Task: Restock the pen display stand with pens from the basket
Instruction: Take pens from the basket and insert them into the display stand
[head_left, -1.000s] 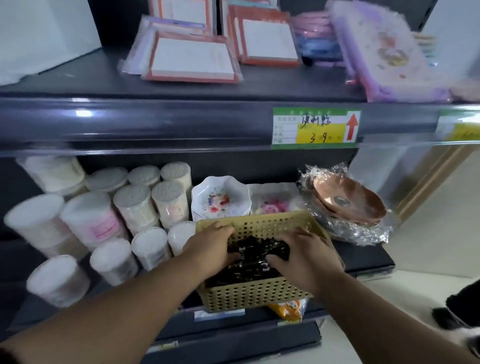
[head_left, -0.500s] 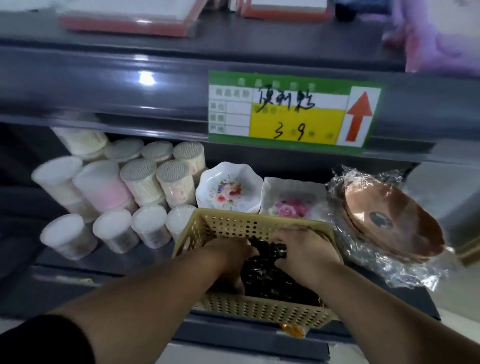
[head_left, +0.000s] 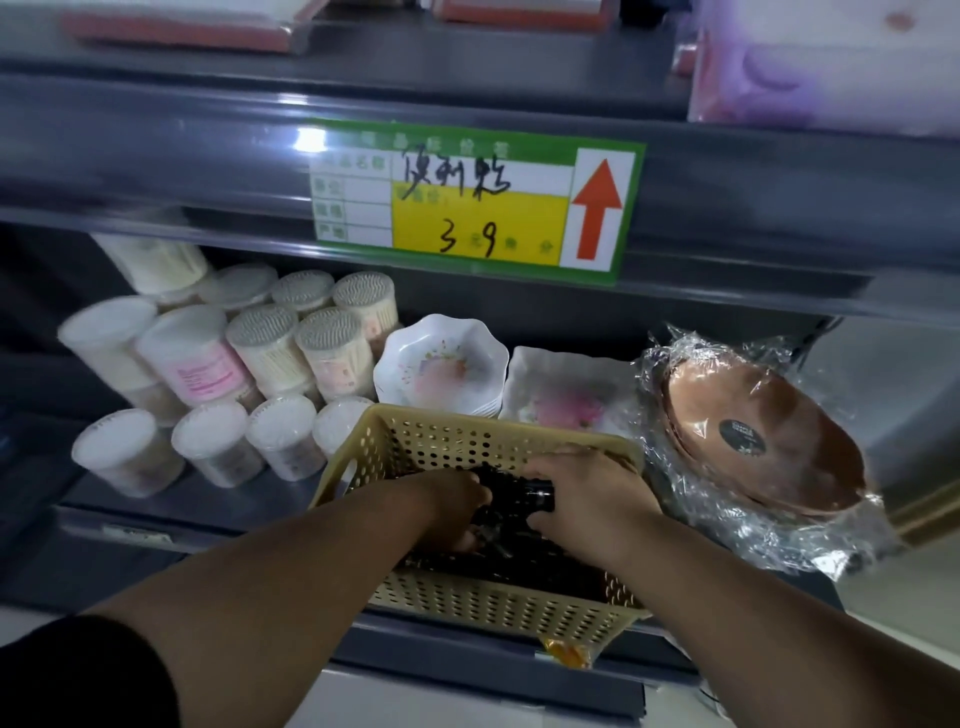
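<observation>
A tan perforated plastic basket (head_left: 415, 441) sits at the front edge of the lower shelf, holding a heap of black pens (head_left: 519, 561). Both hands are inside it. My left hand (head_left: 457, 512) is curled down into the pens at the basket's middle. My right hand (head_left: 592, 493) grips a bundle of black pens (head_left: 535, 493), lifted slightly above the heap. My fingertips are hidden among the pens. No pen display stand is in view.
Clear tubs of cotton swabs and toothpicks (head_left: 270, 358) crowd the shelf left of the basket. Floral white dishes (head_left: 441, 364) stand behind it. Wrapped brown bowls (head_left: 763, 436) lie at the right. The upper shelf edge with a green and yellow price tag (head_left: 467, 197) overhangs.
The view has moved closer to the shelf and tilted down. Both hands have dug deeper into the basket, and the right hand now holds a bundle of pens raised off the heap.
</observation>
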